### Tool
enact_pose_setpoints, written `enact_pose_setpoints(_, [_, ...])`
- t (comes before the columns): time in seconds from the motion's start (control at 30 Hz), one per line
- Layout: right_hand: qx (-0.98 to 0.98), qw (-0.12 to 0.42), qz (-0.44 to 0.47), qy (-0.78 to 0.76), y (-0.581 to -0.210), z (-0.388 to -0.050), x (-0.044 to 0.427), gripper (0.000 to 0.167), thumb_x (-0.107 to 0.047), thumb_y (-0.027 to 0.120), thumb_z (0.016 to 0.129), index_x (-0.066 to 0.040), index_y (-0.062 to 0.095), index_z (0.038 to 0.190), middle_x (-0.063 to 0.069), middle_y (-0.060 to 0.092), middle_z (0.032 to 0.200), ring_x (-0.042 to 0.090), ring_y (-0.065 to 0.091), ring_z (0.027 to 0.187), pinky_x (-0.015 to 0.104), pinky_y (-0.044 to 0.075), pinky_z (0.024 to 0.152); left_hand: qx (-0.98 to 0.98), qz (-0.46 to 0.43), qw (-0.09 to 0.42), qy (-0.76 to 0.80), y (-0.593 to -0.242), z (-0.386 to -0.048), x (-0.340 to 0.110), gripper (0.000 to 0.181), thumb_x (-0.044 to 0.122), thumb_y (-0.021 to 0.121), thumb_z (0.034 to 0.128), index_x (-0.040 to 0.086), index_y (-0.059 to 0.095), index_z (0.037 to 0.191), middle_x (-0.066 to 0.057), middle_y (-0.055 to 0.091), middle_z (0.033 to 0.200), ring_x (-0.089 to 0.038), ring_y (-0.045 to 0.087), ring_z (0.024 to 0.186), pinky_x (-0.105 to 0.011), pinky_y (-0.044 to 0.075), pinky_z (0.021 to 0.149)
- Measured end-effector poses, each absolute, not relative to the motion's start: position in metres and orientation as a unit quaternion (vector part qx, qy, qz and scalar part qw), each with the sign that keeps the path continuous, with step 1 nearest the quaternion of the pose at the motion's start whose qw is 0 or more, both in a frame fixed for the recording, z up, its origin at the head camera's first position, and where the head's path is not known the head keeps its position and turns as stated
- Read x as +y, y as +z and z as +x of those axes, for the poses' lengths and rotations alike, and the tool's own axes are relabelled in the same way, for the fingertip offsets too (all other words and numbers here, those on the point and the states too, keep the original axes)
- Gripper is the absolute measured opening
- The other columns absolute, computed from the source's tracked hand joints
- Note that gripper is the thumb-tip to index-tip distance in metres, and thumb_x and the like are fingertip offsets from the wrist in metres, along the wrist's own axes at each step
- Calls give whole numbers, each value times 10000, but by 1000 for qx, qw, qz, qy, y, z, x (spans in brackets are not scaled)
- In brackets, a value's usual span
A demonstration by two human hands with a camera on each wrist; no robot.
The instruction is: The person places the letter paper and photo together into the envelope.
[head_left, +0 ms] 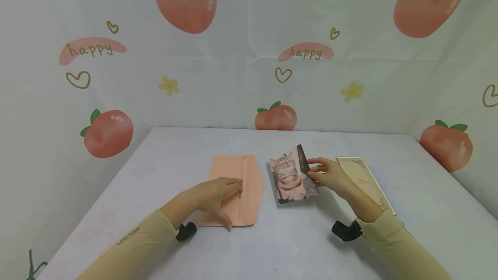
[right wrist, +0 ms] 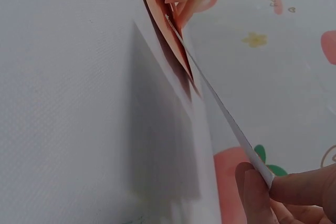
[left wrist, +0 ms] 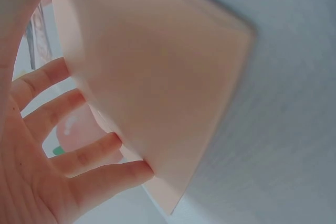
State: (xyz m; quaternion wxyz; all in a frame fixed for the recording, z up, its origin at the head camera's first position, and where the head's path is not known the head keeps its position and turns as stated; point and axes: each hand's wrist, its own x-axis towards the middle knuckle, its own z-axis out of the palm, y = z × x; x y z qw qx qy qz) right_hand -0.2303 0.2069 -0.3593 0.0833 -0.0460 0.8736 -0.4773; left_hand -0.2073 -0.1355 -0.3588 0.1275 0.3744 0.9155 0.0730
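A salmon-pink envelope (head_left: 229,165) lies on the table, its pointed flap spread out toward the right. My left hand (head_left: 219,194) rests over it with fingers spread; in the left wrist view the fingertips touch the envelope's paper (left wrist: 163,72). To its right, my right hand (head_left: 330,175) holds a cat postcard (head_left: 288,178) by its right edge, tilted up off the table. In the right wrist view, thumb and fingers pinch the postcard (right wrist: 231,121), seen nearly edge-on, its far end close to the envelope.
A cream card (head_left: 365,177) with dark ornamental corners lies at the right, partly behind my right forearm. The white table (head_left: 272,254) meets a fruit-printed cloth backdrop (head_left: 233,72). Dark wrist-worn devices (head_left: 346,230) sit below both wrists.
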Motion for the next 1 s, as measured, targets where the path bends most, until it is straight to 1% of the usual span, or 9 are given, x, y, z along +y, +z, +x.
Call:
enact_pose_setpoints(0.23, [873,85,-48,-478,-359,-230,205,460,-79,576,910,34,434,1333,272,585,1160,175,629,929,330,582,764,916,372,129,75,-358,-207,-136,838,604,777,589,181,496,1256,-26,364,1495,-258,341,1381,-432,351,1114])
enact_pose_setpoints(0.53, [866,86,-68,-489,-358,-230,201,444,-67,571,909,48,439,1316,271,598,1119,150,623,882,322,585,749,914,379,124,76,-360,-208,-136,824,597,779,593,177,499,1245,-34,372,1489,-262,353,1374,-437,361,1106])
enact_pose_setpoints(0.8, [867,87,-74,-485,-362,-232,196,430,-76,579,908,36,457,1304,263,605,1117,162,625,886,330,586,752,911,390,115,66,-362,-210,-136,816,601,777,592,174,498,1229,-48,384,1479,-268,368,1362,-440,369,1097])
enact_pose_setpoints(1.0, [865,88,-79,-487,-363,-232,191,428,-74,587,899,43,468,1294,245,621,1073,136,616,843,300,582,716,912,387,118,62,-361,-210,-135,815,603,774,595,176,499,1232,-49,379,1483,-270,365,1364,-443,368,1098])
